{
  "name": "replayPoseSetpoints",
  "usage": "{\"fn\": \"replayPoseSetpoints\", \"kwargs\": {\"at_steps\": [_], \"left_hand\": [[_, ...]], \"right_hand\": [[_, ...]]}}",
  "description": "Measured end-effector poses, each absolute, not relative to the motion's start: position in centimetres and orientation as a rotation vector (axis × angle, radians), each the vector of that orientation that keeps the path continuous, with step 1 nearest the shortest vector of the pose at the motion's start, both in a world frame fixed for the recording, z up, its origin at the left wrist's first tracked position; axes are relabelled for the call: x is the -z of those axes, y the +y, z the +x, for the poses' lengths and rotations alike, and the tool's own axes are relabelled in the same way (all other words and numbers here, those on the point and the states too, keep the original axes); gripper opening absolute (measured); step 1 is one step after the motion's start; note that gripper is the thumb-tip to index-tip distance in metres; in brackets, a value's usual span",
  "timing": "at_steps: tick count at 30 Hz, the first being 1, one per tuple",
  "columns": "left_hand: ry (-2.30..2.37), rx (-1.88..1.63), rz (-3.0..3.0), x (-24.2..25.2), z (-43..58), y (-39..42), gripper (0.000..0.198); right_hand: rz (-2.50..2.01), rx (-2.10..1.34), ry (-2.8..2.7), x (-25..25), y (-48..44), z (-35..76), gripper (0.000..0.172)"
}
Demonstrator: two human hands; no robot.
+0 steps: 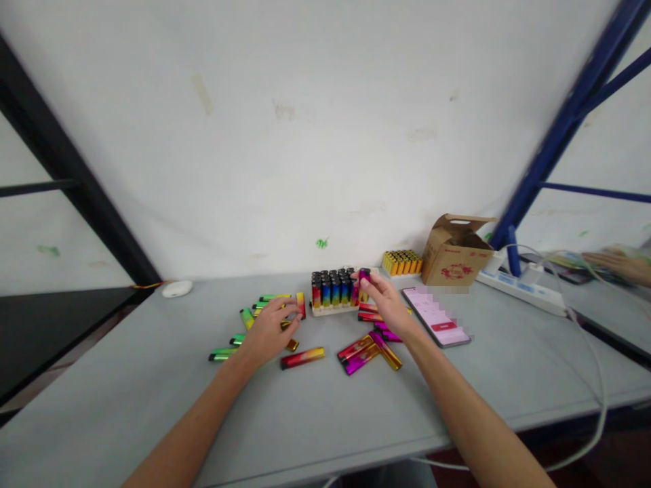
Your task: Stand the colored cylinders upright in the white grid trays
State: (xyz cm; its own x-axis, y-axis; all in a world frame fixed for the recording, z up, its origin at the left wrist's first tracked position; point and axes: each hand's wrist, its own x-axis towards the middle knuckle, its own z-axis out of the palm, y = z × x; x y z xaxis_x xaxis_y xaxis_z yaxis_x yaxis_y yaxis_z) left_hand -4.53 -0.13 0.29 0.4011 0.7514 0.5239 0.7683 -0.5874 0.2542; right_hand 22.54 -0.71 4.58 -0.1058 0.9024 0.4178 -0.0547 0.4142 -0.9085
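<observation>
My right hand pinches a magenta lighter upright at the right end of a white tray. Rows of upright lighters with black tops fill the tray, their shiny bodies red, blue and yellow. Left of the tray, my left hand has its fingers closed at a red-and-yellow lighter, raised on end. Green lighters lie around that hand, some partly covered by it. A single red-and-yellow lighter lies in front. Several red, magenta and gold lighters lie below my right hand.
A phone with a lit screen lies right of my right hand. Behind stand a block of yellow cylinders and an open cardboard box. A power strip with cables is at right; a white case sits far left. Another person's hand shows at far right.
</observation>
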Motion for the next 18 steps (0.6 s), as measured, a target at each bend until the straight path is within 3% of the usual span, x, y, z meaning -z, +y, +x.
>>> {"fn": "replayPoseSetpoints", "kwargs": {"at_steps": [5,18], "left_hand": [[-1.413,0.954,-2.612,-0.1,-4.5,0.0,0.028],[-1.394,0.933,-2.607,0.0,-4.5,0.1,0.029]], "right_hand": [[-0.891,-0.567,-1.724,-4.0,-0.8,22.4,0.024],[-0.962,-0.183,-1.905,-1.8,0.6,22.9,0.017]]}}
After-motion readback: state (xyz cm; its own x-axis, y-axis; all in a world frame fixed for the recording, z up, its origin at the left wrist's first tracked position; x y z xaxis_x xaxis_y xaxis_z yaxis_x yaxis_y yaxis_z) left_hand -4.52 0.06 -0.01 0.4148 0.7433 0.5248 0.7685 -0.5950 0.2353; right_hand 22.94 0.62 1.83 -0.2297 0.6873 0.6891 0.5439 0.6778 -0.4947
